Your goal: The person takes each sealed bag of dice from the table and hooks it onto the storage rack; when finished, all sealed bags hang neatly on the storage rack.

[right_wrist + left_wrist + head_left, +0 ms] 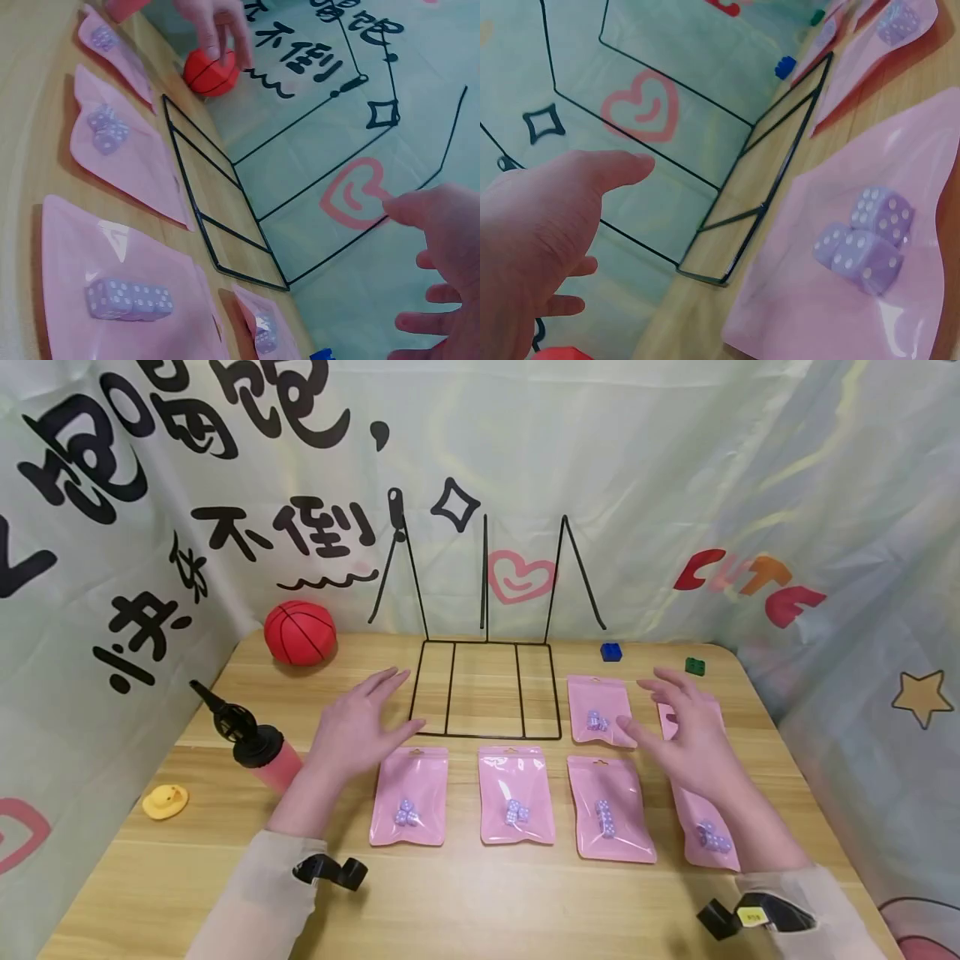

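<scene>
Two hands up over a wooden table (480,910), well apart, holding nothing. Left hand (358,720) flat with fingers spread, just above and left of a pink bag (409,796) with purple dice (407,812) inside. Right hand (684,727) open too, fingers loose, hanging over another pink bag (701,810) and just right of a pink bag farther back (600,710). Between the hands, a black wire rack (483,689) and two more pink bags (515,795) lying flat in a row. Past the left hand, a red ball (299,632), a bottle with a black top (251,743) and a yellow duck (166,801). Beyond the right hand, a blue brick (611,651) and a green brick (694,666).
</scene>
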`<state>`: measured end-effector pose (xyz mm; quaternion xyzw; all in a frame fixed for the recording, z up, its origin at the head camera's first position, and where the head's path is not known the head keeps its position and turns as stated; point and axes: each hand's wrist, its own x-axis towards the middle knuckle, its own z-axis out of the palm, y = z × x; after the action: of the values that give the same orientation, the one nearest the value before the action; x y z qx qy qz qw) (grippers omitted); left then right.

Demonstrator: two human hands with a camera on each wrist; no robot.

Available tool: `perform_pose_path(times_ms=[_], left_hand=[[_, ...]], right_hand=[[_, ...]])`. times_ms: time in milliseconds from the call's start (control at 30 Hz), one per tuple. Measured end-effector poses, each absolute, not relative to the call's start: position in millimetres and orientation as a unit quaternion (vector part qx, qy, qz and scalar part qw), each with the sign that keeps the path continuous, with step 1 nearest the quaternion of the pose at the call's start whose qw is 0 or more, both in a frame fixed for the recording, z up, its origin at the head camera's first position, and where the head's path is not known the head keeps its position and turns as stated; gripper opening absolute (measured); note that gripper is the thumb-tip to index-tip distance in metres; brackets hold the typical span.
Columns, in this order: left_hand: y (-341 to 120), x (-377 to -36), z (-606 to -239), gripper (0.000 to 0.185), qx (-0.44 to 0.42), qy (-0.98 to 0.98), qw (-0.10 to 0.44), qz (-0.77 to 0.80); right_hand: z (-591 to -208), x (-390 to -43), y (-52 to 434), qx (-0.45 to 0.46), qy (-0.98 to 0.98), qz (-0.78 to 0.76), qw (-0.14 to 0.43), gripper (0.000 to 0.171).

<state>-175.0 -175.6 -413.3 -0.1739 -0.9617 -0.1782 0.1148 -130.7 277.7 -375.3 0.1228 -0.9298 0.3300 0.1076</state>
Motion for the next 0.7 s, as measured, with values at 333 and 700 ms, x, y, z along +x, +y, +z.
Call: perform_pose_path(times_ms=[333, 700], left_hand=[[-181.2, -187.9, -429.3, 0.07, -0.183, -0.947, 0.073, -0.253], [-183.2, -198.6, -448.3, 0.071, -0.203, -0.934, 0.018, -0.292]], right_hand=[[-383.2, -143.9, 293.7, 0.036, -0.902, 0.429, 0.03, 0.061], [-402.7, -156.8, 305.7, -0.02, -0.902, 0.43, -0.024, 0.066]])
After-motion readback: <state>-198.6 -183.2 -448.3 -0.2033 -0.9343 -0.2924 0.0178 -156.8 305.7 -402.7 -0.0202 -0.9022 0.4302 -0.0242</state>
